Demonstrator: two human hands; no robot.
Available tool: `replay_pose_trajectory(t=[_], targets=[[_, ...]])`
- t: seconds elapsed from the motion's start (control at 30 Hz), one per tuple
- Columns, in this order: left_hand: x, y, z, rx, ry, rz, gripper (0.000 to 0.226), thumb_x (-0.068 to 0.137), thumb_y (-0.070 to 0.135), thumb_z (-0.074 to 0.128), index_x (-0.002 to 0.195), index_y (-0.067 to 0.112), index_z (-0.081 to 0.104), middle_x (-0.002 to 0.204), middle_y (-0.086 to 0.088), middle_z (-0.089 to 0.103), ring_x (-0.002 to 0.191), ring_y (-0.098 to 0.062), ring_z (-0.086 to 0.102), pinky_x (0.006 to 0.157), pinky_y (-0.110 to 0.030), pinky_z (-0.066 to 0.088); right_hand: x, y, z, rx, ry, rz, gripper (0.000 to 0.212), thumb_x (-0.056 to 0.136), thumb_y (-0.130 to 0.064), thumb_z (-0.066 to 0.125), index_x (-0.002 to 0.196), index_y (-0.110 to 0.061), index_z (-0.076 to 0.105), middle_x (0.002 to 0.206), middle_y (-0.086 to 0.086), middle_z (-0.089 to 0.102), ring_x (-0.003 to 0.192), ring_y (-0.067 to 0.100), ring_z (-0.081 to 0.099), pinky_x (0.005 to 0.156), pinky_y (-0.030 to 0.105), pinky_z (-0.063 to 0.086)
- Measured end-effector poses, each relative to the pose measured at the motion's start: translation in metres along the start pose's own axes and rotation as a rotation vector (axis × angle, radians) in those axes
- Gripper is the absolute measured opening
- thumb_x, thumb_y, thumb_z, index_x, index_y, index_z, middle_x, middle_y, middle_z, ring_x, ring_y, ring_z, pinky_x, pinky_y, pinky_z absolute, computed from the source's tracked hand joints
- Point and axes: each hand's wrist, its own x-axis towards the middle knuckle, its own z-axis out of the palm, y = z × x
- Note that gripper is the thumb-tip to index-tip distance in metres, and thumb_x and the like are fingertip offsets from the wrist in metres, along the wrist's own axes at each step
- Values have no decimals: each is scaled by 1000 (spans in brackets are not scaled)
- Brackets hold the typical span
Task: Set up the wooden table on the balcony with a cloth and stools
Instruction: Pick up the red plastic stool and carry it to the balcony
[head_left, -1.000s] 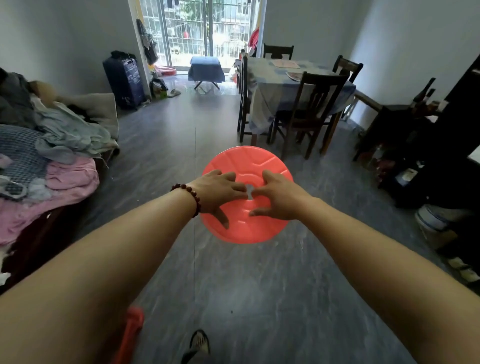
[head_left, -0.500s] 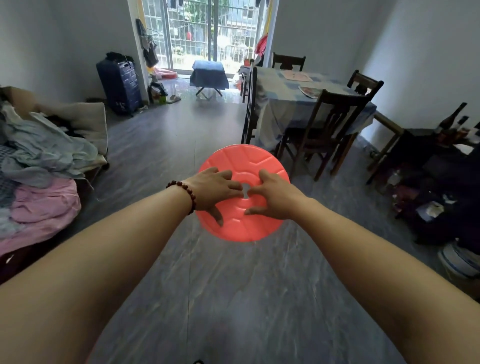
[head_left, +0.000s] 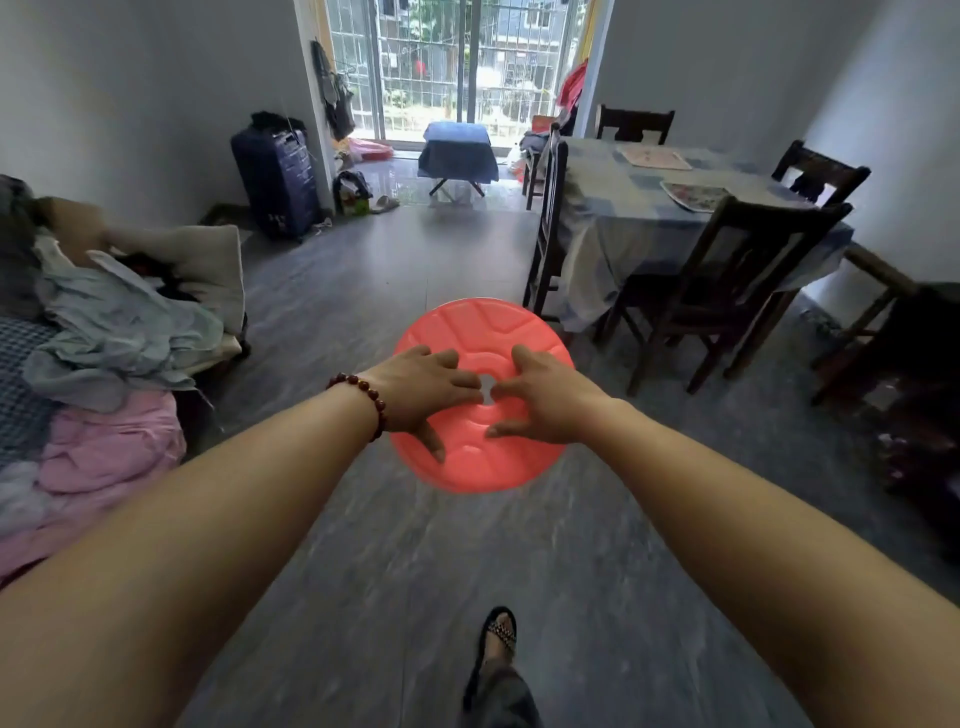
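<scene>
A round red plastic stool (head_left: 483, 332) hangs in front of me above the grey floor, seen from its seat top; its legs are hidden below. My left hand (head_left: 421, 395) and my right hand (head_left: 545, 400) both grip it at the centre hole, fingers hooked into the opening and thumbs spread on the seat. Far ahead, in the balcony doorway, stands a small folding table (head_left: 456, 182) covered with a blue cloth (head_left: 457, 148).
A dining table (head_left: 675, 208) with dark wooden chairs (head_left: 727, 291) fills the right side. A sofa piled with clothes (head_left: 104, 332) lines the left wall, a dark suitcase (head_left: 278, 182) beyond it. My sandalled foot (head_left: 498, 634) steps on the open floor strip leading to the balcony.
I have walked forward with the stool held in both hands; the dining table, sofa and balcony table have come closer. The grip on the stool is unchanged.
</scene>
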Motion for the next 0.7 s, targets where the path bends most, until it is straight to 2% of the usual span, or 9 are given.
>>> replay_pose_trajectory(t=[0.17, 0.4, 0.7], targets=[[74, -71, 13, 14, -14, 1, 91, 69, 74, 54, 145, 30, 26, 147, 12, 30, 120, -20, 37, 88, -33, 34, 85, 61, -3, 9, -11, 0, 61, 76, -65, 61, 124, -28, 59, 119, 9, 38, 113, 30, 45, 102, 34, 36], [181, -177, -1, 24, -11, -37, 91, 71, 73, 54, 145, 30, 24, 149, 11, 28, 122, -21, 36, 90, -34, 34, 200, 158, -44, -6, 12, -23, 61, 75, -63, 63, 123, -26, 60, 116, 11, 39, 110, 30, 48, 101, 33, 36], [260, -286, 30, -22, -42, -65, 91, 70, 73, 53, 145, 30, 25, 149, 12, 28, 123, -21, 36, 93, -34, 34, 330, 217, -50, -7, -4, -83, 62, 77, -62, 63, 125, -24, 59, 119, 12, 39, 111, 32, 48, 99, 31, 34]])
